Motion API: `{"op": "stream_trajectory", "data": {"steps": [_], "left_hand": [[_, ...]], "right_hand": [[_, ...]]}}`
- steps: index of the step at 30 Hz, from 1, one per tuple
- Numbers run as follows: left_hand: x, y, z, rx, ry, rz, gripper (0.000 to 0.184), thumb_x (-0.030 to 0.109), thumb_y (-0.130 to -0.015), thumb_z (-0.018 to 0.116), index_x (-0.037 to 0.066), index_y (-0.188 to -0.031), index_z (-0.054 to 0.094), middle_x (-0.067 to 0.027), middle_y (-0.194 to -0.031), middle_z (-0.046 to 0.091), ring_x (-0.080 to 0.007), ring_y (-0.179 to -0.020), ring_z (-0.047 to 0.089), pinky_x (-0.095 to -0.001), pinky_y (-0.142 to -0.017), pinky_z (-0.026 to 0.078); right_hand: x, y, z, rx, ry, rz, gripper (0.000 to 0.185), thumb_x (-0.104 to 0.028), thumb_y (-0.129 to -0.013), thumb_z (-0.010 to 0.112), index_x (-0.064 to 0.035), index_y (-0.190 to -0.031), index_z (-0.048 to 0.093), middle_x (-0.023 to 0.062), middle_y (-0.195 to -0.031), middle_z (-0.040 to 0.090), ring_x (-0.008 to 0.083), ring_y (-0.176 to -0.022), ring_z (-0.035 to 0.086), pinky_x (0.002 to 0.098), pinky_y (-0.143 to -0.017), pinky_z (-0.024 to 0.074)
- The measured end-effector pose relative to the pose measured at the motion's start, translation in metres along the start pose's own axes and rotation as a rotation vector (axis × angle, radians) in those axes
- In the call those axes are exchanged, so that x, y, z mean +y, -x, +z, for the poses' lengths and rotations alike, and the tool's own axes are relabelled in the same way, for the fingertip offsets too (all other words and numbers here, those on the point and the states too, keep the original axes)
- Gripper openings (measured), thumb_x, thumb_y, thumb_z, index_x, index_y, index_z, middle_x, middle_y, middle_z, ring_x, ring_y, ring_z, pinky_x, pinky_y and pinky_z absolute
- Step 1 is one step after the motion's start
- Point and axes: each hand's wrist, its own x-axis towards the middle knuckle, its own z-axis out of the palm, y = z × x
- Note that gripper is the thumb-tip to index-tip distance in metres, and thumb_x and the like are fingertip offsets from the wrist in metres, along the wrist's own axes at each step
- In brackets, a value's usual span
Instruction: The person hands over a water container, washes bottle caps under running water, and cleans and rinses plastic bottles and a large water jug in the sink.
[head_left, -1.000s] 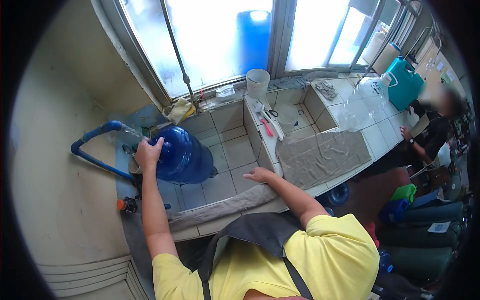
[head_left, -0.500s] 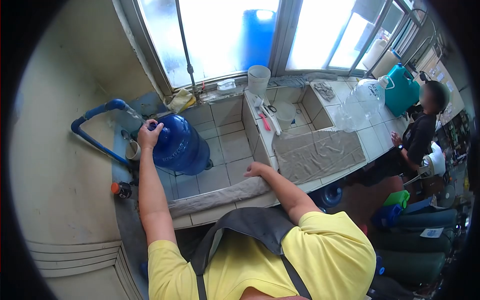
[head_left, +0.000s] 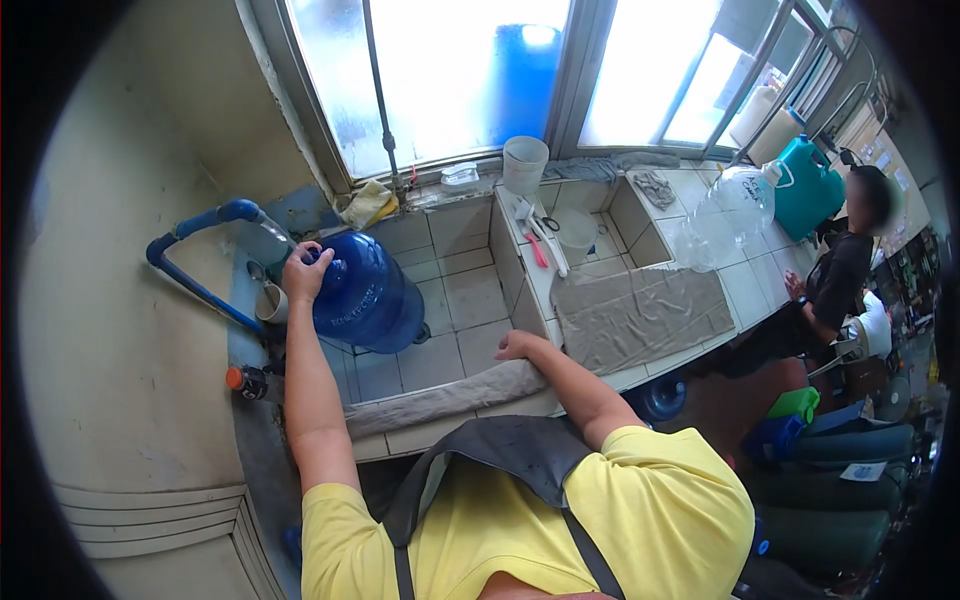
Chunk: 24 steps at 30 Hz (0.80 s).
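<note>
My left hand (head_left: pixel 304 272) is closed around the neck of a large blue water jug (head_left: pixel 366 295), which lies tilted in the tiled basin (head_left: pixel 478 290). Water runs from the end of a blue pipe (head_left: pixel 207 218) down to the jug's mouth beside my fingers. My right hand (head_left: pixel 516 345) hangs over the basin's front edge, near a rolled grey cloth (head_left: pixel 450 398), its fingers loosely curled with nothing visible in them.
Right of the basin are a white bucket (head_left: pixel 525 165), brushes (head_left: pixel 545 240), a spread cloth (head_left: pixel 640 315), a clear jug (head_left: pixel 730 210) and a teal container (head_left: pixel 808 190). A person (head_left: pixel 845 270) stands at the far right. A bottle (head_left: pixel 255 384) is at left.
The view has shifted slightly. The fingers of my right hand have curled in from a more spread pose. My left hand stays at the jug's neck while water keeps running.
</note>
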Motion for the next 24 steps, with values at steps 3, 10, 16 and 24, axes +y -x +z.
{"op": "stream_trajectory", "data": {"steps": [3,10,16,24], "left_hand": [[0.0020,0.0010,-0.0009,-0.007,0.014,0.001,0.033,0.042,-0.074,0.079,0.015,-0.092,0.071,-0.0106,-0.088,0.071,-0.0288,-0.084,0.068,-0.0390,-0.075,0.053],[0.0102,0.0036,-0.0037,-0.011,0.018,-0.024,0.033,0.041,-0.075,0.079,0.014,-0.092,0.071,-0.0110,-0.088,0.071,-0.0285,-0.084,0.068,-0.0384,-0.076,0.053],[0.0052,0.0018,-0.0006,0.002,0.011,-0.031,0.034,0.042,-0.076,0.078,0.014,-0.093,0.071,-0.0110,-0.089,0.071,-0.0286,-0.084,0.068,-0.0386,-0.076,0.053],[0.0031,-0.0004,0.0018,-0.006,-0.003,-0.035,0.035,0.043,-0.076,0.078,0.015,-0.095,0.071,-0.0109,-0.089,0.072,-0.0289,-0.085,0.069,-0.0388,-0.075,0.052]], "right_hand": [[-0.0003,-0.0004,0.0005,-0.031,-0.007,0.025,0.055,-0.049,-0.076,0.074,-0.0050,-0.108,0.074,0.0176,-0.106,0.072,0.0317,-0.100,0.069,0.0394,-0.090,0.0522],[-0.0014,0.0022,-0.0016,-0.052,-0.005,-0.001,0.056,-0.047,-0.075,0.074,-0.0034,-0.111,0.072,0.0188,-0.110,0.071,0.0333,-0.103,0.067,0.0402,-0.092,0.0517],[0.0020,-0.0001,0.0022,-0.022,-0.006,-0.018,0.055,-0.048,-0.075,0.074,-0.0052,-0.109,0.074,0.0181,-0.107,0.072,0.0327,-0.100,0.069,0.0396,-0.091,0.0524],[-0.0024,0.0036,-0.0002,-0.056,-0.007,0.011,0.057,-0.049,-0.075,0.074,-0.0053,-0.112,0.073,0.0182,-0.110,0.071,0.0332,-0.103,0.068,0.0395,-0.093,0.0520]]}}
